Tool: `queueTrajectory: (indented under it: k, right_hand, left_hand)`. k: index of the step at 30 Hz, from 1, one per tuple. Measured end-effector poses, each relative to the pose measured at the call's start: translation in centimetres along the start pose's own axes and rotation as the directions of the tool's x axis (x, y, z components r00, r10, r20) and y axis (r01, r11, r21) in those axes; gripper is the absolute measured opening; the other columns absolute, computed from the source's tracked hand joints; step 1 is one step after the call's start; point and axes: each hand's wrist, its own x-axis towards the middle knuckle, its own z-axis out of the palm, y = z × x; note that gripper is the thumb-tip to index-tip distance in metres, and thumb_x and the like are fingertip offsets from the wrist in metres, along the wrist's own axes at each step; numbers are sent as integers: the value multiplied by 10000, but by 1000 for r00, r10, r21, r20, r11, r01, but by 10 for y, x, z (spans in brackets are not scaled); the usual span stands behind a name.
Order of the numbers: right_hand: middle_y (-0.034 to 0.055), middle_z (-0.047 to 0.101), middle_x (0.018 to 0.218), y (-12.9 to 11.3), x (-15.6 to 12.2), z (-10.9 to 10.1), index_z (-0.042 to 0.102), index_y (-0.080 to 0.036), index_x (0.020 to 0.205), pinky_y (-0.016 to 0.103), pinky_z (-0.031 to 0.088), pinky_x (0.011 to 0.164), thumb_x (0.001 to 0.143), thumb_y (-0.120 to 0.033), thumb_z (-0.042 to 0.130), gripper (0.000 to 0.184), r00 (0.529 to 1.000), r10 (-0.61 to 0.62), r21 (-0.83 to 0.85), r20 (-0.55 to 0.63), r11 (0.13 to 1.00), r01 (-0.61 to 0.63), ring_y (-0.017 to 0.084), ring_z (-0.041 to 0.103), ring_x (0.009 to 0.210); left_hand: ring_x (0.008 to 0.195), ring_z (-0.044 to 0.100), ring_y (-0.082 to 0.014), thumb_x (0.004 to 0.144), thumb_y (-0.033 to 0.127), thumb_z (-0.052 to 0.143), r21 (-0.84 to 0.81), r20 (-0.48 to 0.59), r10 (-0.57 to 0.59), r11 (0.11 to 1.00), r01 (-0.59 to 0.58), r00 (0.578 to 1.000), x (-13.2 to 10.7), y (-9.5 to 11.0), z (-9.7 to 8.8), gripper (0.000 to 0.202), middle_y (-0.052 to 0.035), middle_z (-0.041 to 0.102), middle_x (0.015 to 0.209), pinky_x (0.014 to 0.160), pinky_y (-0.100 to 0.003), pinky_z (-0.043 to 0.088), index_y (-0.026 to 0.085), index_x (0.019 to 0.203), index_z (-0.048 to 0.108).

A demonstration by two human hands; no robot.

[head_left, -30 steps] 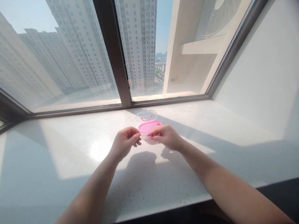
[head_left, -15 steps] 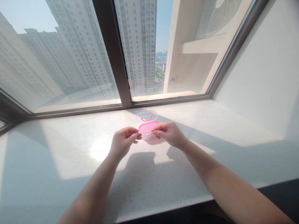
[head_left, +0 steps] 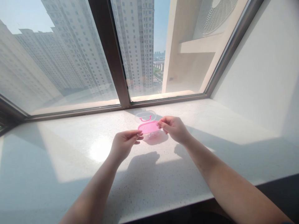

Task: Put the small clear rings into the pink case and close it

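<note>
A small oval plastic box (head_left: 149, 127) with a pink rim and a see-through lower part sits on the white sill. Behind it lies a clear lid (head_left: 145, 117) with a curved pink handle. My left hand (head_left: 125, 143) is pinched at the box's near left edge, thumb against fingertips. At the right end of the rim, my right hand (head_left: 174, 128) is closed in a pinch too. Whatever either pinch holds is too small to make out, and I cannot tell whether the fingertips touch the rim. The box's contents are not clear.
The speckled white sill (head_left: 77, 137) carries bright sun patches and hand shadows. A brown window frame (head_left: 116, 56) rises behind the box, with tall buildings outside. On the right stands a white wall (head_left: 263, 74). The sill's front edge (head_left: 168, 211) drops into darkness.
My right hand has moved right and slightly up, from the box's front to its right end. My left hand stays near the left edge, slightly lower. The view has shifted a little.
</note>
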Motion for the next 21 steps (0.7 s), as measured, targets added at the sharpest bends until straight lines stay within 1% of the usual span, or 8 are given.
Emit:
queueTrajectory:
  k: [4,8,13,15,18,21]
  right_hand:
    - [27,648,636,2,0,4,678,-128,756,200,421,424,787,-379,661,254,998,50,89,43,995,-54,74,482,455]
    - [29,660,650,3,-1,8,680,-125,755,192,420,418,768,-375,683,250,993,82,152,79,984,-94,64,487,447]
    - [-23,570,500,6,-4,14,666,-125,700,187,413,420,777,-360,681,248,992,66,180,108,980,-84,59,467,412]
    - [-30,556,479,8,-4,17,664,-128,690,193,418,426,778,-367,677,256,993,54,175,109,982,-73,64,472,408]
    - [-8,600,524,11,-4,20,676,-130,705,203,436,428,771,-381,677,260,997,50,154,52,986,-58,73,490,416]
    - [31,667,630,13,-4,21,698,-130,772,211,453,430,779,-391,666,263,996,37,123,-77,992,-27,84,522,436]
  left_hand:
    - [769,732,-253,755,302,697,23,-17,9,1000,-9,1000,-1,3,1,247,-117,756,842,639,-342,597,102,896,728]
    - [725,727,-234,776,316,687,46,-13,15,999,-15,1000,-3,6,2,241,-106,750,810,594,-312,582,105,887,720]
    - [687,713,-208,794,326,670,68,-8,18,998,-18,1000,0,3,1,239,-91,739,763,582,-297,570,110,888,711]
    - [676,707,-201,798,326,661,82,-10,30,996,-29,999,1,1,1,229,-84,732,744,585,-300,569,114,876,701]
    - [660,697,-192,816,331,636,105,-6,52,993,-51,999,1,0,1,217,-70,713,719,567,-291,560,121,853,676]
    - [645,691,-184,835,342,610,111,11,66,992,-66,998,0,-2,4,221,-55,689,706,542,-277,548,125,846,653]
